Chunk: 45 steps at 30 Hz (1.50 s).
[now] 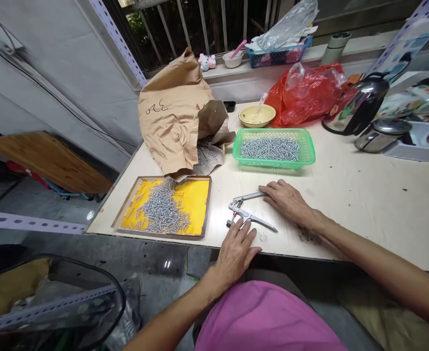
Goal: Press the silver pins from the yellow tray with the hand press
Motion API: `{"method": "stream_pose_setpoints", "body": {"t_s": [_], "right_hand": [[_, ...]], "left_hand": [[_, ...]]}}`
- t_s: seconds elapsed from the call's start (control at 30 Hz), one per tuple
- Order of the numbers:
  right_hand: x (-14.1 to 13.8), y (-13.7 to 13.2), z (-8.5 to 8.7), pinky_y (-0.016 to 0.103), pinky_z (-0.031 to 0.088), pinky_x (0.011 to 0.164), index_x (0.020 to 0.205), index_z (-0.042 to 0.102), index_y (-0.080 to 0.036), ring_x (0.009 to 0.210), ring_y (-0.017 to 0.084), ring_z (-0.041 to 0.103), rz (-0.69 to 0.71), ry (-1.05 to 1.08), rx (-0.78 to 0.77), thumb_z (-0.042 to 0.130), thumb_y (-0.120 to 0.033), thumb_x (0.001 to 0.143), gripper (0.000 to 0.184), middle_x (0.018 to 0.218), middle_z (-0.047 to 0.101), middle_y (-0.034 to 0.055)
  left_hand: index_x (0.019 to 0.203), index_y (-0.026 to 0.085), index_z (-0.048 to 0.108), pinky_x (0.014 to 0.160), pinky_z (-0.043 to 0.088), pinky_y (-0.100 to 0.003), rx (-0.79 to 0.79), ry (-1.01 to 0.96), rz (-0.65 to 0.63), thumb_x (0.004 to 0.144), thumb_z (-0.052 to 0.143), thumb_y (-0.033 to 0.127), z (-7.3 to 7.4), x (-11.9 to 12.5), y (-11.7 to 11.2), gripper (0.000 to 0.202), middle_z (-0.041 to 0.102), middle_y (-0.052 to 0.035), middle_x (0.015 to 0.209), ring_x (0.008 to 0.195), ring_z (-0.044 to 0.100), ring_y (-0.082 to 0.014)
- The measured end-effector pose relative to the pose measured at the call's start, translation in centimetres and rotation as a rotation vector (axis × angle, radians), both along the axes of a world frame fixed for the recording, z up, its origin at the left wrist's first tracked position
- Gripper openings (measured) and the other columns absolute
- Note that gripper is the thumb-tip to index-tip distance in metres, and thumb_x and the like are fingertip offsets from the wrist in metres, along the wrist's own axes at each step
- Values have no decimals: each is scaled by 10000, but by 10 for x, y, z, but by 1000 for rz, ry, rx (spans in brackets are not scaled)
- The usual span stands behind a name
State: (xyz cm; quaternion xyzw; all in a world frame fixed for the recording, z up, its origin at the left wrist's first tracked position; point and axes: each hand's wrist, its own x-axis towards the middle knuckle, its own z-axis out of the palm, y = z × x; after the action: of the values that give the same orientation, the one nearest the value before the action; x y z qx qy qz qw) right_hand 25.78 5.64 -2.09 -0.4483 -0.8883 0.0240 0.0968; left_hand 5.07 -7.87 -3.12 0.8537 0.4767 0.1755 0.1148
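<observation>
A grey plier-like hand tool (252, 222) lies on the table with its two handles spread and a small spring between them. My right hand (289, 201) rests on the table, fingers stretched out, the fingertips at the end of the upper handle. Below the tool's head, my left hand (234, 253) lies flat at the table's front edge with fingers apart, holding nothing. Small shiny rod-like metal pieces (166, 209) are heaped in a shallow tray with a yellow bottom (196, 200). More such pieces fill a green plastic basket (274, 165) behind the tool.
A crumpled brown paper bag (174, 117) stands open behind the tray, similar pieces at its mouth. Farther back are a yellow bowl (257, 117), a red plastic bag (302, 97), a kettle (362, 105) and a steel pot (382, 135). The table's edge (290, 255) runs before me.
</observation>
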Motion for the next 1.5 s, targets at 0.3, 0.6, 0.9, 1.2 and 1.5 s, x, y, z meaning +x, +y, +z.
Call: {"method": "stream_pose_setpoints", "body": {"t_s": [0.3, 0.6, 0.9, 1.2, 1.5], "right_hand": [[6, -2, -2, 310, 240, 657, 901, 595, -181, 804, 195, 449, 51, -130, 136, 381, -167, 941, 218, 858, 600, 70], [16, -10, 0, 332, 233, 685, 879, 600, -176, 784, 195, 465, 15, -150, 219, 350, -150, 947, 260, 846, 609, 71], [19, -7, -6, 326, 239, 708, 873, 596, -180, 792, 185, 476, 73, -112, 160, 408, -238, 951, 211, 859, 610, 55], [29, -3, -4, 315, 256, 693, 816, 583, -165, 759, 183, 471, 93, -87, 190, 413, -245, 950, 231, 823, 609, 62], [54, -10, -7, 303, 323, 702, 922, 618, -156, 774, 177, 497, 99, 81, 190, 326, -277, 981, 322, 842, 617, 75]], "left_hand": [[1229, 137, 518, 1084, 378, -506, -4, -19, -86, 862, 576, 330, -4, 7, -16, 419, 524, -130, 1333, 1400, 215, -321], [1187, 158, 528, 1037, 436, -434, 117, -61, -22, 919, 470, 253, -1, 16, -8, 291, 494, -140, 1358, 1322, 394, -262], [1056, 184, 557, 1054, 348, -475, 31, 91, -109, 879, 545, 307, -3, 51, 31, 216, 613, -83, 1083, 1087, 544, -227], [1139, 184, 560, 981, 434, -380, 64, -124, -61, 913, 475, 221, 6, 32, 24, 245, 569, -93, 1151, 1120, 509, -196], [807, 160, 642, 700, 442, -277, -277, 32, 397, 888, 518, 318, 19, -26, 53, 217, 629, -48, 807, 757, 600, -159]]}}
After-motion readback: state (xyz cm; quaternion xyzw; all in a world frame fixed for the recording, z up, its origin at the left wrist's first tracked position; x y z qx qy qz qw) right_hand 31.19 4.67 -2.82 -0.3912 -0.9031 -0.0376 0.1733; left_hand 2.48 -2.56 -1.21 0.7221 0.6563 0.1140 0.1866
